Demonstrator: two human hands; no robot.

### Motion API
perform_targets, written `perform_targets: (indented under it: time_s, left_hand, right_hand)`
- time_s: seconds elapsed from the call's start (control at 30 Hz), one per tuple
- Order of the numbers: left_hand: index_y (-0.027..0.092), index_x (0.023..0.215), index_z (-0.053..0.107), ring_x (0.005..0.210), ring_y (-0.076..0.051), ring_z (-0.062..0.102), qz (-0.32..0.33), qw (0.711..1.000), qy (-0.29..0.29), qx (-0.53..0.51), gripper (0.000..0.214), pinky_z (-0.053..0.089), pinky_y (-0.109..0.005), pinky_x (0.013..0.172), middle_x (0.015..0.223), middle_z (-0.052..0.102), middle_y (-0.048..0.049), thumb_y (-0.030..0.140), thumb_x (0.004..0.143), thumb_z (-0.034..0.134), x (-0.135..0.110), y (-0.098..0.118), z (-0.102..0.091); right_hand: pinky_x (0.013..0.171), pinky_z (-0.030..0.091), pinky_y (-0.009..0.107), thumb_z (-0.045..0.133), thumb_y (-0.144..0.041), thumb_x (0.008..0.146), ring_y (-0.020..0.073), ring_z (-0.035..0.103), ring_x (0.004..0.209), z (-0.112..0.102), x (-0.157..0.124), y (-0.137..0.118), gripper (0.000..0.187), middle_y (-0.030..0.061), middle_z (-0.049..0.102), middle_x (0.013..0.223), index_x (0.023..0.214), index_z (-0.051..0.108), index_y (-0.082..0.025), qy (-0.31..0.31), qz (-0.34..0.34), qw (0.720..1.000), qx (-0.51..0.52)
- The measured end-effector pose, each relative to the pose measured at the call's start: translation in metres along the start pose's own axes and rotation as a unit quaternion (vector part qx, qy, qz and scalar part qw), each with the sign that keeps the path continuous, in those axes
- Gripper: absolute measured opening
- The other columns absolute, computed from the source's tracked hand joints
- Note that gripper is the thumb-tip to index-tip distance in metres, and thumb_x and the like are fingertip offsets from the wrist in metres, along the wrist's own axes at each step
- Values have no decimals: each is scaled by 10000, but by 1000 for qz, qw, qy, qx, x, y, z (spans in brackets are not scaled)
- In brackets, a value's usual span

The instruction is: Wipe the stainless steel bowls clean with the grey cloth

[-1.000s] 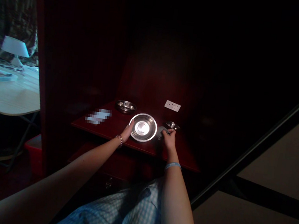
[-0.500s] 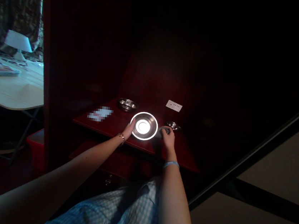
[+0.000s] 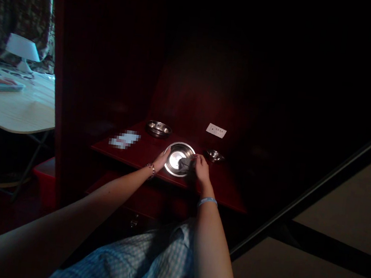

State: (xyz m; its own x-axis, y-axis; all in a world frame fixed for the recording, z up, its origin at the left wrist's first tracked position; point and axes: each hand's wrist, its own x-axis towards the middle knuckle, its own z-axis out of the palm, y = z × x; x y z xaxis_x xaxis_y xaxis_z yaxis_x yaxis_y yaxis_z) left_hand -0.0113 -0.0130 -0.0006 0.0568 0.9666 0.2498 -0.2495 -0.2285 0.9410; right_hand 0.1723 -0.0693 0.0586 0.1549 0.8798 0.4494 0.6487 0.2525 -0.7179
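Observation:
My left hand (image 3: 162,159) grips the left rim of a shiny steel bowl (image 3: 174,158), tilted so its bright inside faces me. Its thumb lies over the edge. My right hand (image 3: 202,168) is closed on a dark grey cloth (image 3: 185,164), which hangs over the right part of the bowl's inside. The bowl is above the front of a dark red desk shelf (image 3: 142,161); whether it touches the wood I cannot tell. Close behind my right hand stands a smaller steel bowl (image 3: 215,155). Another steel bowl (image 3: 159,129), perhaps a stack, sits at the back left.
A pixelated pale patch (image 3: 125,139) lies on the shelf's left. A white socket plate (image 3: 216,130) is on the back wall. Dark red side panels enclose the shelf. Beyond the left panel are a pale table (image 3: 24,109), a white lamp (image 3: 23,49) and a red bin (image 3: 46,181).
My right hand has moved left, bringing the grey cloth over the bowl's inside. The bowl has shifted slightly right and down, still in my left hand.

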Motion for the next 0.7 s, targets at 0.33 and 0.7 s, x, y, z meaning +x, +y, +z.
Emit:
perform_targets:
  time_s: [0.33,0.7]
  left_hand:
    - [164,1365,561,1374,-227,465,20,999,22,-13,633,320,-304,1155,1424,565,-101,602,941,390,6,-8,-2]
    - [151,1243,655,1306,-277,538,-22,996,6,-90,667,358,-371,1134,1326,638,-137,674,849,525,11,-13,-2]
  right_hand:
    - [1001,433,335,612,-286,757,228,553,1099,2,1,1,405,127,523,1189,1133,516,-171,55,11,996,-74]
    - [881,523,300,514,-398,927,229,680,1027,13,-5,-6,354,138,714,1076,1084,659,-116,-99,204,974,21]
